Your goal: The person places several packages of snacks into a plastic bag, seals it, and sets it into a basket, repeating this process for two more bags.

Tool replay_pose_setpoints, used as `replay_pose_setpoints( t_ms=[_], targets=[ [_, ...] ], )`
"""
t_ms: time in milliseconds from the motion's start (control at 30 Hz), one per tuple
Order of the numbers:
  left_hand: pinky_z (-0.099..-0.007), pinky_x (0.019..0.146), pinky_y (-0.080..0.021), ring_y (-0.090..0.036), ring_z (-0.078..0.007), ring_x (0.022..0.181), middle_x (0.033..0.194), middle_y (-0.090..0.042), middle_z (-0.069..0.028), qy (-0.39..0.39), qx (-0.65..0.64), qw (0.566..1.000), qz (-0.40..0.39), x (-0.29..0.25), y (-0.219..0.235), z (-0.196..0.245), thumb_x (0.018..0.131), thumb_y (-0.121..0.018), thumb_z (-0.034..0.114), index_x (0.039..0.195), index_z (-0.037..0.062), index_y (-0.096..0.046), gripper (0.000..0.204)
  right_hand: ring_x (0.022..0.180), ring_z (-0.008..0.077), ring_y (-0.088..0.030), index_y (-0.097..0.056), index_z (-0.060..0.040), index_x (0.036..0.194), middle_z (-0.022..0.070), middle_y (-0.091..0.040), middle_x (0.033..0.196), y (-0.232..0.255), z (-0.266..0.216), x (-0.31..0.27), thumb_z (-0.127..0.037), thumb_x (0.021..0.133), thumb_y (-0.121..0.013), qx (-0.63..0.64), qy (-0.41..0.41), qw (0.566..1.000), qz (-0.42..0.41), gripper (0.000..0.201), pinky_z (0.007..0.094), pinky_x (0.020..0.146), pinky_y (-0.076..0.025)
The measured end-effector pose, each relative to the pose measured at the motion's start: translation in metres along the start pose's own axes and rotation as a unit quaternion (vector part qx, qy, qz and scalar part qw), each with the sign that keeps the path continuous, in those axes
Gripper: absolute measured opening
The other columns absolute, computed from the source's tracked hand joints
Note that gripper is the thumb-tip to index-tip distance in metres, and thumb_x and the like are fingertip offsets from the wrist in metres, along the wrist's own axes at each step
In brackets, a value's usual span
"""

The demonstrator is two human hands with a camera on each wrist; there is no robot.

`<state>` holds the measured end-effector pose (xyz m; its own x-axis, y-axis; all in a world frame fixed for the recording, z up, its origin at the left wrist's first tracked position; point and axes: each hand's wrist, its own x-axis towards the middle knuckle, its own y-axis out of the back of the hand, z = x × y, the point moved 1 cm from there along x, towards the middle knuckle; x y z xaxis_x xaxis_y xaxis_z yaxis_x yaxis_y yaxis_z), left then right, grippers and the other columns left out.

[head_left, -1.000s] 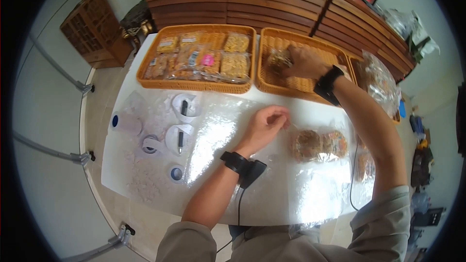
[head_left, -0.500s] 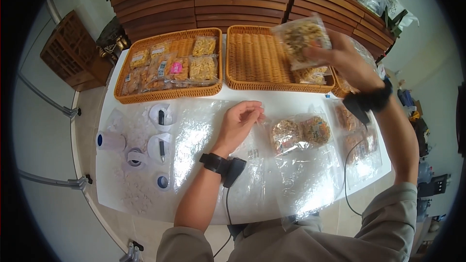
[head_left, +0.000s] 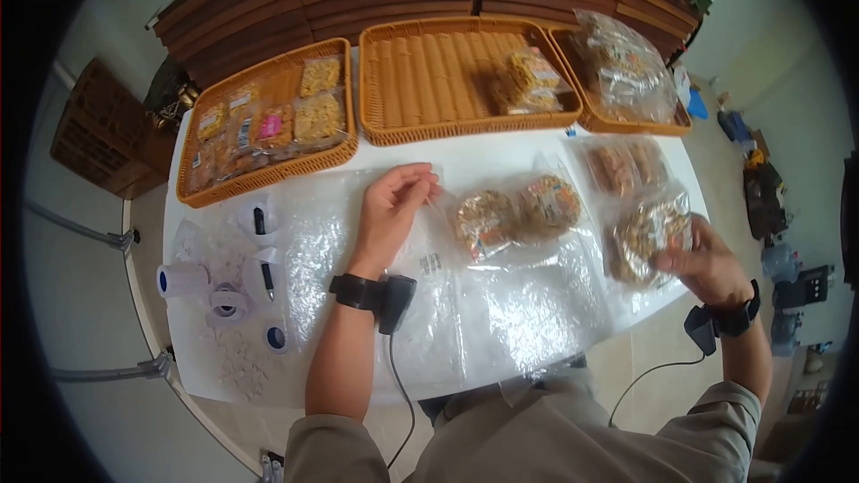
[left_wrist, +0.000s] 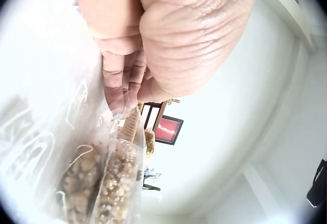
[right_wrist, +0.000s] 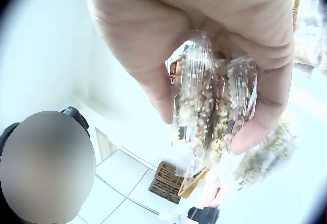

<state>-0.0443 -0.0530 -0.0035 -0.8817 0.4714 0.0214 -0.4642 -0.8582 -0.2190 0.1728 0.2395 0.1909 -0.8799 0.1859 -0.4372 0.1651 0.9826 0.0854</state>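
Observation:
My left hand (head_left: 386,215) pinches the edge of a clear plastic bag (head_left: 523,304) lying on the table. Inside the bag's upper part, two round puffed-grain snack packets (head_left: 486,222) sit side by side; the left wrist view shows these packets (left_wrist: 115,183) just beyond my fingertips. Over the table's right side, my right hand (head_left: 713,264) grips two wrapped snack packets (right_wrist: 194,104) pressed face to face, thumb on one side and fingers on the other. In the head view the front packet (head_left: 649,237) mostly covers the other.
Bagged brown snacks (head_left: 617,165) lie just beyond my right hand. Wicker trays stand along the back: a left tray (head_left: 268,161) of packets, a middle tray (head_left: 429,80) with packets at its right end, a right tray (head_left: 649,125) with bagged goods. Tape rolls (head_left: 183,280) and pens lie left.
My right hand has lifted the packets out of the middle tray and brought them right and toward me over the table. My left hand keeps its hold on the bag edge. The head view has shifted right.

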Motion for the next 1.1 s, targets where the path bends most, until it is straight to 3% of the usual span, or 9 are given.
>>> replay_pose_setpoints(
  t_ms=[67, 133, 167, 300, 433, 667, 767, 867, 1100],
  targets=[
    [-0.0307, 0.088, -0.053, -0.066, -0.0173, 0.096, 0.108, -0.068, -0.0107, -0.003, -0.006, 1.000, 0.001, 0.000, 0.000, 0.000, 0.099, -0.057, 0.005, 0.122, -0.0043, -0.060, 0.026, 0.102, 0.0161, -0.063, -0.059, 0.0033, 0.126, 0.0082, -0.069, 0.114, 0.003, 0.013, -0.017, -0.012, 0.074, -0.087, -0.059, -0.055, 0.997, 0.005, 0.060, 0.0313, 0.096, -0.048],
    [-0.0306, 0.088, -0.053, -0.066, -0.0173, 0.097, 0.109, -0.068, -0.0105, -0.002, 0.004, 1.000, 0.003, -0.001, -0.001, 0.001, 0.099, -0.057, 0.006, 0.123, -0.0043, -0.060, 0.026, 0.102, 0.0153, -0.062, -0.058, 0.0023, 0.126, 0.0075, -0.069, 0.114, 0.009, 0.026, -0.028, -0.009, 0.074, -0.087, -0.098, -0.116, 0.984, -0.094, 0.060, 0.0307, 0.093, -0.050],
    [-0.0306, 0.089, -0.052, -0.065, -0.0171, 0.098, 0.109, -0.068, -0.0104, -0.002, 0.007, 1.000, 0.002, -0.001, 0.000, 0.001, 0.099, -0.057, 0.006, 0.124, -0.0046, -0.059, 0.027, 0.102, 0.0149, -0.062, -0.058, 0.0014, 0.125, 0.0074, -0.068, 0.113, 0.014, 0.043, -0.030, -0.007, 0.075, -0.086, -0.094, -0.076, 0.979, -0.162, 0.058, 0.0300, 0.091, -0.051],
    [-0.0307, 0.091, -0.052, -0.065, -0.0166, 0.098, 0.110, -0.067, -0.0104, 0.007, 0.017, 1.000, 0.008, -0.002, -0.002, 0.004, 0.099, -0.058, 0.008, 0.126, -0.0053, -0.058, 0.029, 0.100, 0.0145, -0.063, -0.055, 0.0030, 0.128, 0.0105, -0.068, 0.110, 0.023, 0.079, -0.052, -0.014, 0.080, -0.084, -0.221, -0.161, 0.916, -0.294, 0.058, 0.0306, 0.087, -0.052],
    [-0.0305, 0.091, -0.052, -0.065, -0.0170, 0.098, 0.110, -0.067, -0.0107, 0.011, 0.019, 1.000, 0.007, -0.001, -0.002, 0.005, 0.099, -0.057, 0.007, 0.125, -0.0058, -0.058, 0.029, 0.103, 0.0184, -0.063, -0.050, -0.0004, 0.135, 0.0105, -0.067, 0.111, 0.011, 0.092, -0.060, -0.020, 0.086, -0.078, -0.323, -0.179, 0.887, -0.276, 0.060, 0.0328, 0.089, -0.052],
    [-0.0315, 0.094, -0.050, -0.063, -0.0177, 0.101, 0.113, -0.065, -0.0113, 0.021, 0.017, 1.000, 0.006, -0.002, -0.003, 0.007, 0.100, -0.058, 0.010, 0.127, -0.0067, -0.055, 0.032, 0.122, 0.0184, -0.054, -0.027, -0.0054, 0.155, 0.0131, -0.053, 0.139, -0.011, 0.122, -0.058, -0.016, 0.086, -0.078, -0.098, -0.254, 0.937, -0.217, 0.086, 0.0315, 0.097, -0.050],
    [-0.0316, 0.094, -0.050, -0.063, -0.0178, 0.101, 0.113, -0.065, -0.0114, 0.021, 0.015, 1.000, 0.005, -0.002, -0.003, 0.008, 0.100, -0.058, 0.010, 0.127, -0.0068, -0.055, 0.032, 0.134, 0.0193, -0.043, -0.020, -0.0086, 0.158, 0.0135, -0.041, 0.152, -0.022, 0.115, -0.053, -0.013, 0.085, -0.079, -0.092, -0.143, 0.963, -0.210, 0.094, 0.0330, 0.105, -0.045],
    [-0.0308, 0.093, -0.053, -0.065, -0.0173, 0.099, 0.110, -0.067, -0.0113, 0.016, 0.011, 1.000, 0.013, -0.002, -0.003, 0.007, 0.099, -0.057, 0.006, 0.125, -0.0064, -0.058, 0.029, 0.142, 0.0195, -0.033, -0.018, -0.0106, 0.158, 0.0135, -0.029, 0.160, -0.024, 0.115, -0.049, -0.011, 0.084, -0.079, -0.125, -0.135, 0.957, -0.222, 0.096, 0.0354, 0.112, -0.038],
    [-0.0314, 0.093, -0.051, -0.064, -0.0181, 0.101, 0.112, -0.066, -0.0116, 0.013, 0.003, 1.000, 0.000, -0.002, -0.001, 0.005, 0.100, -0.058, 0.009, 0.127, -0.0063, -0.056, 0.031, 0.141, 0.0200, -0.033, -0.018, -0.0114, 0.159, 0.0110, -0.030, 0.158, -0.045, 0.123, -0.042, -0.009, 0.089, -0.074, 0.004, -0.081, 0.991, -0.107, 0.090, 0.0358, 0.114, -0.032]
  ],
)
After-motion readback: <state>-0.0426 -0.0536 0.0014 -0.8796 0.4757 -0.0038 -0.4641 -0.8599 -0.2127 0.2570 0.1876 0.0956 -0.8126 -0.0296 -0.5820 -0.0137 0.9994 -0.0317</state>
